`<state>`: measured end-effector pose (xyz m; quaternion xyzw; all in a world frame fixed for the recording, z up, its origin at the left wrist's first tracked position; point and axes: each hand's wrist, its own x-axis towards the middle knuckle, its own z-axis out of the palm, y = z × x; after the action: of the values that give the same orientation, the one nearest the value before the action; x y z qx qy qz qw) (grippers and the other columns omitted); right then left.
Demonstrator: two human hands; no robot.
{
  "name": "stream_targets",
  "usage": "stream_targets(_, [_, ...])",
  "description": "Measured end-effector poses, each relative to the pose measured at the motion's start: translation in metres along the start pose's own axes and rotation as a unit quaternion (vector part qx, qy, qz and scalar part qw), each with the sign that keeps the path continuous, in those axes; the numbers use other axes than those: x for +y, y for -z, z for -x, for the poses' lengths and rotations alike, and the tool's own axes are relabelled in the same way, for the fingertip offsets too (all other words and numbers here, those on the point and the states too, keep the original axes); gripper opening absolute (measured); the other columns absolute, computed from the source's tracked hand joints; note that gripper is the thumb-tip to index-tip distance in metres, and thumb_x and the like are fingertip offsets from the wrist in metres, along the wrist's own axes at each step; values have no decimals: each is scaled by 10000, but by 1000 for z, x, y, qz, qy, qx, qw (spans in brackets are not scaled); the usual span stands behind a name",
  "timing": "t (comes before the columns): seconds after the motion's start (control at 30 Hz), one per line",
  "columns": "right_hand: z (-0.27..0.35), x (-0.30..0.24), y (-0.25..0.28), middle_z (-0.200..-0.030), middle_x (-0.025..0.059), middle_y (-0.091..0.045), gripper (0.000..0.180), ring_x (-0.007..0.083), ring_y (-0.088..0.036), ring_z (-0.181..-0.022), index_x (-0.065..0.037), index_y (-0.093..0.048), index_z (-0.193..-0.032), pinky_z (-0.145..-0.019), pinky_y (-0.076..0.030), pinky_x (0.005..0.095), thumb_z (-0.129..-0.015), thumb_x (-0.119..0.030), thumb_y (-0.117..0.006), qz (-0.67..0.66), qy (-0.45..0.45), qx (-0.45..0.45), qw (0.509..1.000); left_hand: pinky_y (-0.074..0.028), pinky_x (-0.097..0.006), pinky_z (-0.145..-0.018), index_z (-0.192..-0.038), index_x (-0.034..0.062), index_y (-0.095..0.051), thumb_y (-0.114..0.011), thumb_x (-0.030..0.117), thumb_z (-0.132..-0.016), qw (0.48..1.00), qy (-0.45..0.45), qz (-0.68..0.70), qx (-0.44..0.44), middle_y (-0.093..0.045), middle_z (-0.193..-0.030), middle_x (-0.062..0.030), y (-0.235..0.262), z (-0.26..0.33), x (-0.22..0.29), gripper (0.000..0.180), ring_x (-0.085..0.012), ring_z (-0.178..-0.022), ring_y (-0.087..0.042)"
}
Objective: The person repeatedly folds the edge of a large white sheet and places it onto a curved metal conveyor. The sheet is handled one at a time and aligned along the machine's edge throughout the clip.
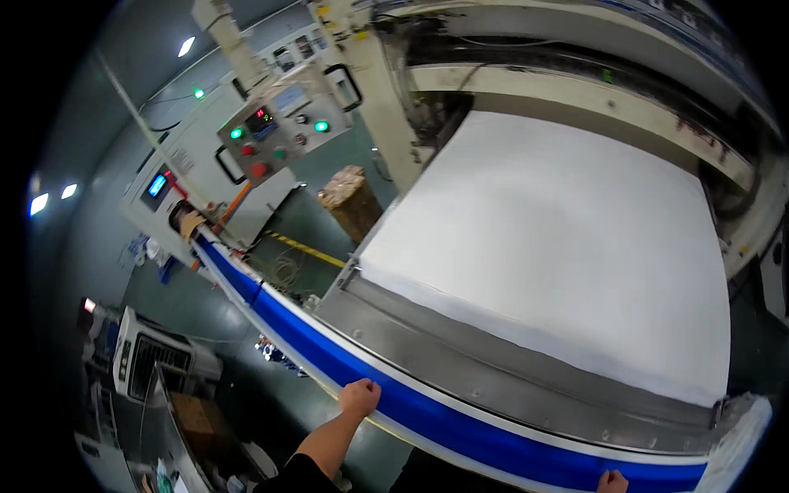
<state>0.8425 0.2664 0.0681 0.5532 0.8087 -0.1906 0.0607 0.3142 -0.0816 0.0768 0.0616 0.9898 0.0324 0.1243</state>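
- Left hand (pixel 360 398), right hand (pixel 612 482): at the blue strip (pixel 456 427); fingers curled, whether either grip holds anything I cannot tell.
- Apparent step: steadying the strip; next move calls for level hands.

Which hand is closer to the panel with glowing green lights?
The left hand, at the blue strip. The right hand is farther from the panel, by the picture's bottom edge.

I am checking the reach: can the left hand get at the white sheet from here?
Probably yes, perhaps with some leaning: between the left hand and the white sheet lie the blue strip and metal plate, with no upright barrier visible.
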Motion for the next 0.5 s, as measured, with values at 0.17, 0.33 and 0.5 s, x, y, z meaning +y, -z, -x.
stream_targets(0.17, [1, -5, 7, -807, 228, -637, 310, 414, -605, -752, -32, -642, -858, -670, -474, 471, -871, -327, -547, -14, -7, 8, 1000, -514, -430, -712, -802, 154, -688, -521, 398, -815, 1000, -12, 12, -15, -682, -788, -109, 5, 2, 2, 296, -323, -767, -652])
stream_targets(0.33, [0, 2, -3, -817, 219, -643, 306, 408, -612, -743, -44, -652, -875, -660, -480, 462, -868, -334, -554, 0, -15, 37, 999, -515, -428, -693, -785, 145, -685, -529, 376, -810, 999, -10, 38, -6, -678, -757, -106, 9, 6, 3, 280, -320, -733, -649])
stream_targets(0.5, [-8, 16, -13, -855, 212, -654, 374, 403, -620, -802, -47, -657, -896, -708, -490, 465, -871, -395, -522, 37, -43, 1, 998, -510, -439, -619, -711, 127, -659, -558, 349, -803, 995, -50, 77, 38, -657, -692, -110, 2, 7, -4, 261, -330, -661, -636])
